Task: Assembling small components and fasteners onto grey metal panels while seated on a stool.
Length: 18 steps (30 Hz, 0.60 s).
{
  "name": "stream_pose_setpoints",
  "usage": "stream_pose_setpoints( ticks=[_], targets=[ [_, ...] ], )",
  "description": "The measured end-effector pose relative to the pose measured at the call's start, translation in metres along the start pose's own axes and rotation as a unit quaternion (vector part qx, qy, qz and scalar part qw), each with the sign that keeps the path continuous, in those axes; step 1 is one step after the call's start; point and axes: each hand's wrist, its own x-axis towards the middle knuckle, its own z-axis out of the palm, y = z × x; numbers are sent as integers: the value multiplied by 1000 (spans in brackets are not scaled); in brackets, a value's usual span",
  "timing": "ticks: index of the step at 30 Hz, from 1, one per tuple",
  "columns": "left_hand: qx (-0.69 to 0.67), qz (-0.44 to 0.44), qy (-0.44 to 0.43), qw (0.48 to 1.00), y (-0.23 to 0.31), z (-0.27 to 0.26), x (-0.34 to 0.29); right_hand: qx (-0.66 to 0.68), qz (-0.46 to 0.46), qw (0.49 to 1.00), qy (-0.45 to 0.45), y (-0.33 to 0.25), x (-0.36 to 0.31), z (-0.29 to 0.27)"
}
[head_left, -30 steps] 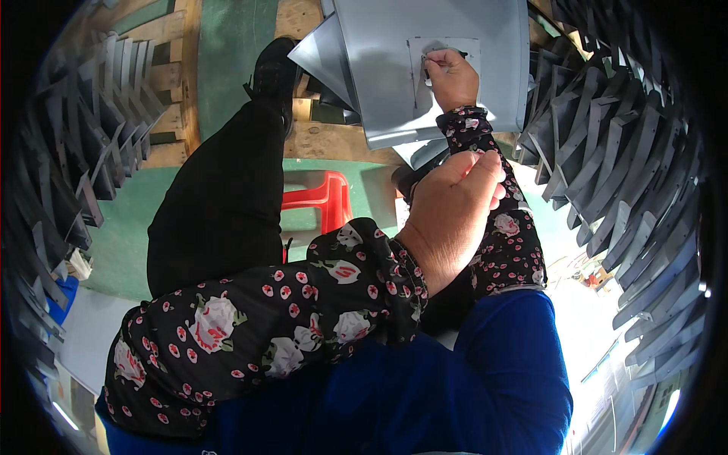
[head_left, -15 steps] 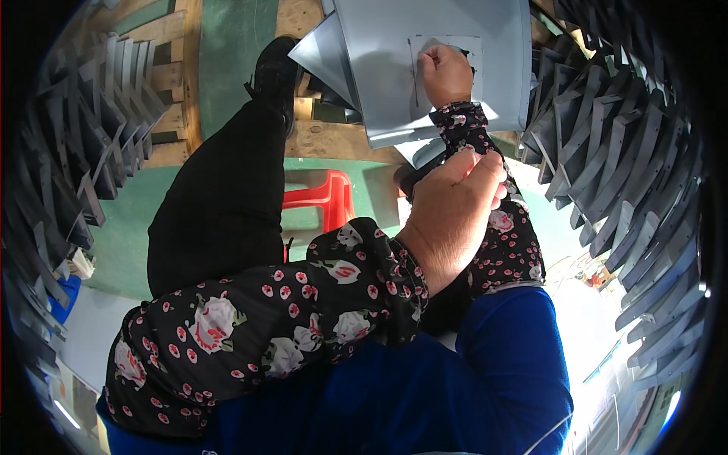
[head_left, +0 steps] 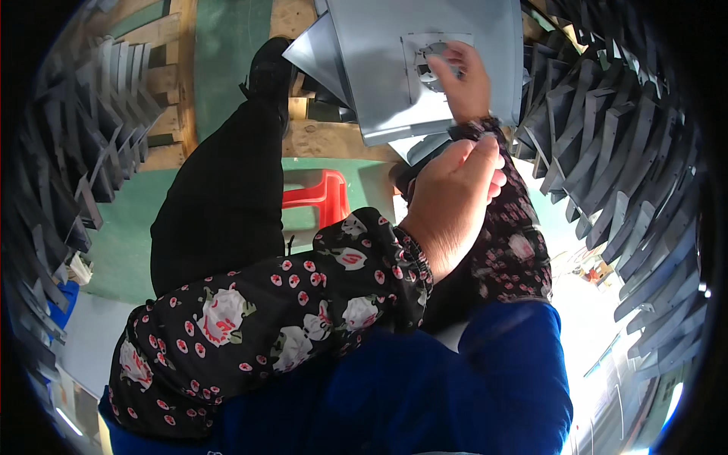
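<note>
Right hand (head_left: 466, 76) is up on the grey metal sheet (head_left: 379, 68), fingers curled at its square cut-out. Left hand (head_left: 451, 208) sits just below, closed; grip contents hidden

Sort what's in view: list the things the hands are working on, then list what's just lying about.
In hand:
- grey sheet-metal part, with the right hand on its square cut-out plate
- left hand, closed just below the part; what it grips is hidden

Lying about:
- red plastic stool
- wooden pallet
- stacked grey metal pieces on the right
- stacked pieces on the left
</note>
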Motion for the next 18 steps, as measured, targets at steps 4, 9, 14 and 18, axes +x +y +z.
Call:
stream_pose_setpoints(
  ticks=[4, 9, 14, 18],
  targets=[
    [-22, 0, 17, 1000, -2, 4, 4, 46, 21, 998, -24, -62, -29, -85],
    [-7, -27, 35, 999, 2, 7, 1, -68, -125, 984, -110, -118, -71, -117],
    [-25, -22, 33, 999, -11, 8, 4, -85, -105, 983, -128, -118, -79, -117],
    [-27, 15, 32, 999, -24, 4, 10, -69, -119, 982, -125, -114, -79, -117]
  ],
)
